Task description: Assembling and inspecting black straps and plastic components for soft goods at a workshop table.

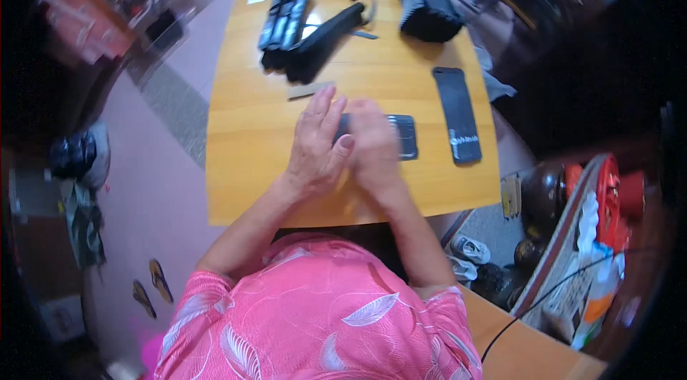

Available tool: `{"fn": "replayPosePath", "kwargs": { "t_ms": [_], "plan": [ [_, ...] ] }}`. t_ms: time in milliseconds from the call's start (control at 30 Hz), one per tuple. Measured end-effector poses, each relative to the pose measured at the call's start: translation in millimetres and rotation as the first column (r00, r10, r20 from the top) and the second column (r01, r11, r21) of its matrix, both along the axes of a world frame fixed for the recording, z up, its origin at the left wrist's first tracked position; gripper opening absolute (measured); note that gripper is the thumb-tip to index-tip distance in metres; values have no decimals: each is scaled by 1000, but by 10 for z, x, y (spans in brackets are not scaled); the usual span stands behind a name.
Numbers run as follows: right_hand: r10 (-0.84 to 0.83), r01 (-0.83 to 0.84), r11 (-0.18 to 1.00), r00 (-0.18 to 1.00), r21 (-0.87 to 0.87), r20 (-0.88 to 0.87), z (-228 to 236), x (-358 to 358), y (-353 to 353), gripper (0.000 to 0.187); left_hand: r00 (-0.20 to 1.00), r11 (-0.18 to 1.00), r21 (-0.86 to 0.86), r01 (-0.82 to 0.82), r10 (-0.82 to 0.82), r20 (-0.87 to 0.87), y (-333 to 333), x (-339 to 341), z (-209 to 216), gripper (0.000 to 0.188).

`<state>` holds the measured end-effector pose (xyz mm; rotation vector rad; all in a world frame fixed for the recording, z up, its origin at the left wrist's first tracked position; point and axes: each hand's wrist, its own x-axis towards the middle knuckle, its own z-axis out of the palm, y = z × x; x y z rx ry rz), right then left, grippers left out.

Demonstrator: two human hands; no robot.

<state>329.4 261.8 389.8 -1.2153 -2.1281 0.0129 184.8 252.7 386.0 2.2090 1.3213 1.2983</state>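
Note:
Above the middle of a yellow wooden table, my two hands are close together. My left hand has its fingers stretched out and slightly apart, with nothing held in it. Beside it on the right, my right hand is smeared by motion, so its fingers do not show clearly. Under and behind the hands lies a flat dark rectangular piece with pale lines, partly covered. Farther right rests a long flat black strip with white marks near its close end. A thin grey-brown strip lies beyond my left fingertips.
At the table's far left lie several dark tube-like bundles and a long black piece. A plastic-wrapped black stack stands far right. Sandals are on the floor at left; white shoes and bags sit at right.

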Motion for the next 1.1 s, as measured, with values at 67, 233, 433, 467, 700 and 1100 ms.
{"fn": "replayPosePath", "kwargs": {
  "t_ms": [67,233,433,467,700,1100],
  "plan": [
    [36,-45,983,998,-179,-55,-329,-127,8,48,992,980,-169,108,-117,-45,137,-26,-291,71],
    [9,8,983,996,-185,91,-454,-17,15,57,943,948,-307,82,-174,-285,168,-14,-328,76],
    [-120,229,922,936,-313,332,-295,493,28,61,865,965,-262,34,-160,-475,157,-6,-264,66],
    [-135,242,917,936,-317,326,-310,571,25,62,796,977,-214,10,-137,-589,148,4,-261,61],
    [-152,264,916,926,-304,346,-286,583,2,66,786,966,-244,-80,-90,-612,29,143,-27,57],
    [-89,74,971,995,-229,-53,-400,713,15,50,961,987,16,159,-158,227,-334,-382,475,32]
  ]
}}
